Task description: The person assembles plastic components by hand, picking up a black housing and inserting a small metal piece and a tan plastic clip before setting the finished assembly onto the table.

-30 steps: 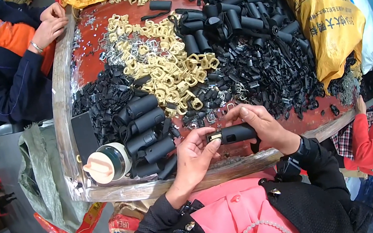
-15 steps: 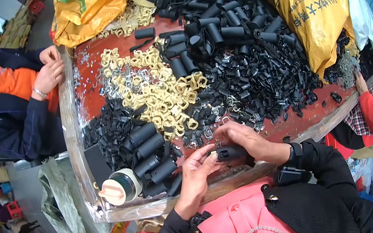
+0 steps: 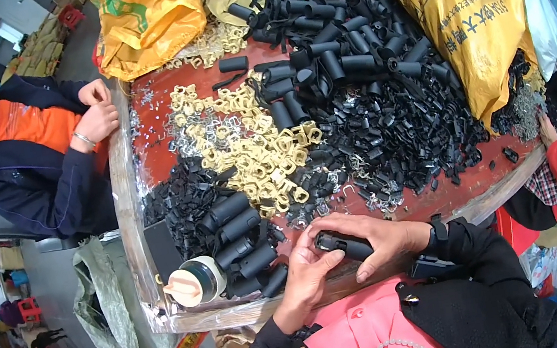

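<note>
A short black plastic tube point(image 3: 356, 248) lies between my two hands over the near edge of the table. My right hand point(image 3: 386, 233) is curved around its right part, with the fingers across the far side and the thumb below. My left hand point(image 3: 305, 272) closes on its left end, the thumb pressed near a cut-out in the wall. Whether a small part sits inside that end is too small to tell. Beyond my hands are loose silver metal clips point(image 3: 381, 198) and a heap of cream plastic square rings point(image 3: 267, 150).
Black tubes point(image 3: 240, 227) lie left of my hands, beside a jar with a pale lid point(image 3: 183, 287). Small black parts point(image 3: 396, 133) and more tubes point(image 3: 330, 64) pile up behind. A yellow sack point(image 3: 487, 17) leans far right. Other people sit at the left and right edges.
My right hand has closed over the tube, and my left thumb has come onto its end. The cream piece seen at that end before no longer shows. The whole view has shifted slightly.
</note>
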Available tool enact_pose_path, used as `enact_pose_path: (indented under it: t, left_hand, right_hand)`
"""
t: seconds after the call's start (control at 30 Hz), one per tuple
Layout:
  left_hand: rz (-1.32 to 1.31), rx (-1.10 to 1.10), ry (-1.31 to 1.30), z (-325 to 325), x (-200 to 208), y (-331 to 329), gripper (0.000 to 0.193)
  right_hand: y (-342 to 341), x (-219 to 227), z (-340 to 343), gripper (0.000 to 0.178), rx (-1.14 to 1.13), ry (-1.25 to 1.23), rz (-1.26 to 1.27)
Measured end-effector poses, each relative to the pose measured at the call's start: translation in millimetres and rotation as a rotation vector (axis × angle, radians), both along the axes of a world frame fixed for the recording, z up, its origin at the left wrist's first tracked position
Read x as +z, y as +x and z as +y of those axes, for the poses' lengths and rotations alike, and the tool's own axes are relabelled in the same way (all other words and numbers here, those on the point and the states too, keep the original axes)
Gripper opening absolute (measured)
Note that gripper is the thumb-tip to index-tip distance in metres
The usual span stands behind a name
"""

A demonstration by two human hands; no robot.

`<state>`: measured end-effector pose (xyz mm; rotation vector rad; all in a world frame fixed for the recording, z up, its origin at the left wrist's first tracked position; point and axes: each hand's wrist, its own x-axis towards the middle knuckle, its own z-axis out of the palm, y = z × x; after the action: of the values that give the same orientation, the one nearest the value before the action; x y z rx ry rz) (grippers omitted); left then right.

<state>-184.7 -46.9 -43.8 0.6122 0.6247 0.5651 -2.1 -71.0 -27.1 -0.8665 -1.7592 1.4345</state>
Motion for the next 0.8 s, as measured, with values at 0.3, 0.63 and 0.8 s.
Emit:
enact_pose_path:
  t: [0.3, 0.63, 0.8]
  left_hand:
    - [0.055, 0.037, 0.109, -0.7, 4.5, 1.7, 0.071]
    - [0.044, 0.075, 0.07, -6.5, 0.7, 1.7, 0.069]
    - [0.013, 0.117, 0.011, -9.0, 10.9, 2.2, 0.062]
  right_hand:
    - [-6.8, -7.3, -0.7, 0.082, -0.062, -0.154, 0.292]
    - [-22.1, -22.4, -0.7, 0.079, -0.209, -0.176, 0.501]
    - [-27.5, -13.6, 2.2, 0.078, -0.227, -0.189, 0.547]
